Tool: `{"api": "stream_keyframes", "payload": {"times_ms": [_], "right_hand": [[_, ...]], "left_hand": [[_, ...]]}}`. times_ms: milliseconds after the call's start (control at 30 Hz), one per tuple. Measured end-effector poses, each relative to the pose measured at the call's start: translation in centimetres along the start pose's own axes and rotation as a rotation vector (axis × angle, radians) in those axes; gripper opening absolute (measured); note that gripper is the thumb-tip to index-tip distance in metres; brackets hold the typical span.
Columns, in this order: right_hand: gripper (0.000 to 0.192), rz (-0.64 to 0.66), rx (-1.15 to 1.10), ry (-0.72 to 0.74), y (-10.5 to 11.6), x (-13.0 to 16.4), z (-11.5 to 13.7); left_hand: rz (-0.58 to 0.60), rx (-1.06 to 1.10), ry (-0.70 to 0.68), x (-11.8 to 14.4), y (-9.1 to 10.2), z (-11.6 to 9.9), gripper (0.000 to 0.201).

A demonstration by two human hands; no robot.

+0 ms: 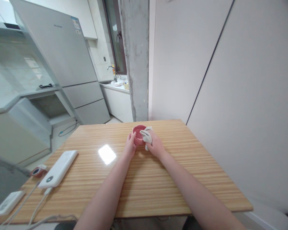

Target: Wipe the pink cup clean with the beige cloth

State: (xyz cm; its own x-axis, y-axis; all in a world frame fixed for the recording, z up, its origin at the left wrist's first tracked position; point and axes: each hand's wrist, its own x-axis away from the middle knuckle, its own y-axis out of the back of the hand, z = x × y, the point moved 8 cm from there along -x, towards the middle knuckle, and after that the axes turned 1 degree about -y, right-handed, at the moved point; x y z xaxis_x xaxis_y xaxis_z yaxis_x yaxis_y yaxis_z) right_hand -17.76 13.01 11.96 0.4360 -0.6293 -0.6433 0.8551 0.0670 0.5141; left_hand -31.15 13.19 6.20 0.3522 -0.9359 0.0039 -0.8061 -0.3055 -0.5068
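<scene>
A small pink bowl (pixel 139 128) is held near the far edge of the wooden table, its open side tipped toward me. My left hand (pixel 130 144) grips the bowl's left side, with the thumb at its rim. On the right, my right hand (pixel 156 145) is closed on a light grey cloth (pixel 147 136). The cloth is bunched at the bowl's right rim and covers part of the inside. The fingers behind the bowl and under the cloth are hidden.
On the left of the wooden table (pixel 153 185) lies a white power bank (pixel 59 169) with a cable plugged in. Near it are a red round object (pixel 38 172) and a white power strip (pixel 8 203). A pale wall (pixel 225 127) borders the table's right side.
</scene>
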Motion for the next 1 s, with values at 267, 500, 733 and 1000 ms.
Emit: {"api": "stream_keyframes", "payload": {"times_ms": [267,500,733,1000], "right_hand": [[0.033,-0.031,0.05,0.018,0.3,0.1,1.0],[0.036,-0.022,0.018,0.028,1.1,-0.1,-0.5],[0.049,0.057,-0.005,0.06,-1.3,0.1,1.3],[0.024,-0.068,0.072,-0.004,1.8,0.1,-0.9]], "left_hand": [[0.25,0.153,0.171,0.8,-1.8,0.7,0.046],[0.226,0.171,0.251,0.7,-1.5,1.7,0.036],[0.092,0.261,0.034,-0.1,-0.8,0.2,0.039],[0.274,0.107,0.312,1.2,-1.8,2.1,0.045]]}}
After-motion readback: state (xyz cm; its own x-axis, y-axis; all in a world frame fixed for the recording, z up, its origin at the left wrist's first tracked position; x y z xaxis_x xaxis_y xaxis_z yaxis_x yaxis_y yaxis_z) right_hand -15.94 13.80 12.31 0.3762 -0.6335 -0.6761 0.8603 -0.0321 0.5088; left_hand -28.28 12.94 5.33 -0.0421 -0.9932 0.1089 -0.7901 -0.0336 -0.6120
